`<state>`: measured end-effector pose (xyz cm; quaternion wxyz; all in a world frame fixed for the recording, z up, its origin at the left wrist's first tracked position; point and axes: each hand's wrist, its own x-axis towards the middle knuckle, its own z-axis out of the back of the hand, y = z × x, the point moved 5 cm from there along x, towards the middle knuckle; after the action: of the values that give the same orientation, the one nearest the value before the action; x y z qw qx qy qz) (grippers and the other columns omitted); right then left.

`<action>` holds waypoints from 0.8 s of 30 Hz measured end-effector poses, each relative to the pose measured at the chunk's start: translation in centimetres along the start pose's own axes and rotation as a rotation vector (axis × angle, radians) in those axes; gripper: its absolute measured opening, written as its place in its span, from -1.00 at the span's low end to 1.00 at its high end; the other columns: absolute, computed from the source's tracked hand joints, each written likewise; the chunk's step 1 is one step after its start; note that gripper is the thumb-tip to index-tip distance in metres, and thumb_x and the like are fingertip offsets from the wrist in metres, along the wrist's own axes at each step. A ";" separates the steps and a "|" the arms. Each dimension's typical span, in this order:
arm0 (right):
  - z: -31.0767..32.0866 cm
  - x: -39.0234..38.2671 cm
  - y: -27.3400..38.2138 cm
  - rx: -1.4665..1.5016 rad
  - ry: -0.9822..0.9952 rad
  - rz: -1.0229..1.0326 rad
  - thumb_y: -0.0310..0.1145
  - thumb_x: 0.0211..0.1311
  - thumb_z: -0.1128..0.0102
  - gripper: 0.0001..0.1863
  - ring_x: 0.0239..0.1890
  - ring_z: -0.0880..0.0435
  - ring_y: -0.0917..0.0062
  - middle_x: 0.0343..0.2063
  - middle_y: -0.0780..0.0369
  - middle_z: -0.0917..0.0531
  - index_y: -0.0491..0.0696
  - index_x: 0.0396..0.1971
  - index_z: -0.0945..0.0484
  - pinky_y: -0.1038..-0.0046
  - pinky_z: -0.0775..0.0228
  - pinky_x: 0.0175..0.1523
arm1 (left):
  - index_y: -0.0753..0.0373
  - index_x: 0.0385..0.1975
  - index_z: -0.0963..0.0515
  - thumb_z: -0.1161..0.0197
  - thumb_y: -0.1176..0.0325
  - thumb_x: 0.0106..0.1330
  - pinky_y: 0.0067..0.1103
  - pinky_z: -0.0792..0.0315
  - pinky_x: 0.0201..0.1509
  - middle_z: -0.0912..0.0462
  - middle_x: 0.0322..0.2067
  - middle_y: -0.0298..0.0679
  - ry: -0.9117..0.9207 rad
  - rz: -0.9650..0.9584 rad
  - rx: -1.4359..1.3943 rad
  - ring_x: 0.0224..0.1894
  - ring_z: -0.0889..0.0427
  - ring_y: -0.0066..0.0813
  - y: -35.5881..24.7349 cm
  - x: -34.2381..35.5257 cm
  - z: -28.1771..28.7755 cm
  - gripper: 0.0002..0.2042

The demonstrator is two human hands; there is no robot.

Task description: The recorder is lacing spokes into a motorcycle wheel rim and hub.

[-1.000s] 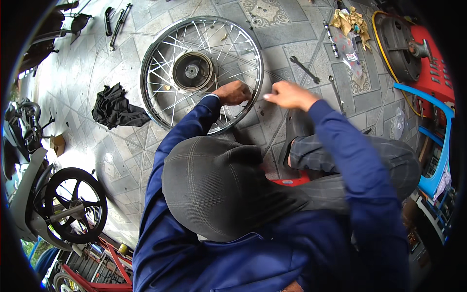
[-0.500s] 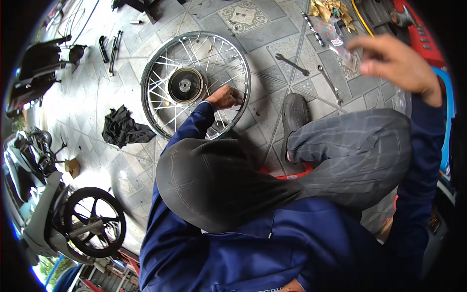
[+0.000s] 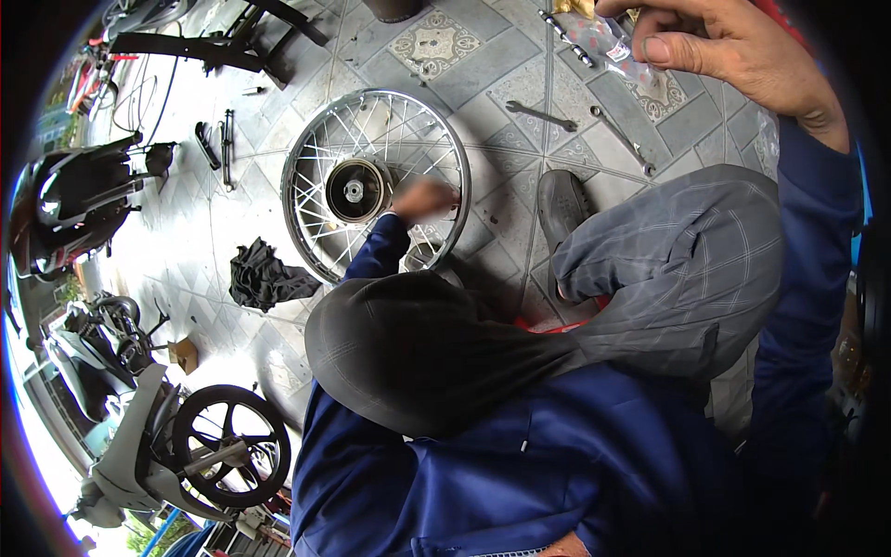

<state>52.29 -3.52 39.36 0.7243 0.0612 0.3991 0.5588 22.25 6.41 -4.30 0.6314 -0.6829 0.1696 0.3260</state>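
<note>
A spoked motorcycle wheel (image 3: 461,158) with a silver rim lies flat on the tiles ahead of me, its round hub (image 3: 354,189) uppermost. Over the spokes, between the hub and the right side of the rim, is my left hand (image 3: 423,200). Motion smears its fingers, so what they hold, if anything, is hidden. My right hand (image 3: 733,56) is raised at the upper right, thumb and fingers apart, nothing visible between them. Behind it on the floor lies a clear plastic bag (image 3: 608,45). Two wrenches, one open-ended (image 3: 542,116) and one combination (image 3: 624,141), lie between wheel and hand.
Left of the wheel are a crumpled black cloth (image 3: 269,276) and a long dark tool (image 3: 226,148). A motorcycle with a black spoked wheel (image 3: 232,446) stands at lower left. A black metal frame (image 3: 186,48) is at the far left. A shaft-like metal part (image 3: 566,39) lies beside the bag.
My right hand has risen and moved slightly left, across the plastic bag. The left hand stays over the spokes, now blurred. The whole view has shifted, bringing more of the far left in.
</note>
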 end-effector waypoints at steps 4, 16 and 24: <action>0.2 -0.1 0.4 -0.021 -0.025 0.026 -0.23 0.40 -0.25 -0.45 -0.26 -0.65 0.55 -0.28 0.18 -0.71 -0.26 0.23 -0.40 0.47 -0.48 -0.14 | 0.38 -0.31 -0.69 -0.34 0.34 0.26 -0.52 -0.49 -0.31 -0.73 -0.43 -0.22 -0.073 -0.067 0.263 -0.43 -0.61 -0.47 -0.5 -0.9 0.5 -0.80; 0.1 1.3 -0.1 -0.054 -0.021 0.102 -0.15 0.35 -0.29 -0.39 -0.25 -0.65 0.54 -0.28 0.15 -0.71 -0.28 0.21 -0.41 0.46 -0.48 -0.13 | 0.41 -0.22 -0.68 -0.36 0.33 0.23 -0.52 -0.51 -0.32 -0.74 -0.35 -0.19 -0.095 -0.009 0.083 -0.43 -0.62 -0.48 2.1 -0.1 2.0 -0.75; -0.3 0.4 1.9 -0.117 0.004 0.103 -0.18 0.37 -0.28 -0.41 -0.24 -0.66 0.51 -0.27 0.14 -0.70 -0.26 0.23 -0.41 0.44 -0.50 -0.12 | 0.41 -0.32 -0.66 -0.37 0.32 0.28 -0.56 -0.46 -0.30 -0.70 -0.42 -0.25 -0.026 -0.013 0.052 -0.44 -0.55 -0.53 0.0 -0.4 0.4 -0.78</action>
<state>50.66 -2.57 39.94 0.6963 0.0381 0.3634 0.6177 21.85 6.76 -4.06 0.6533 -0.6629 0.1652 0.3262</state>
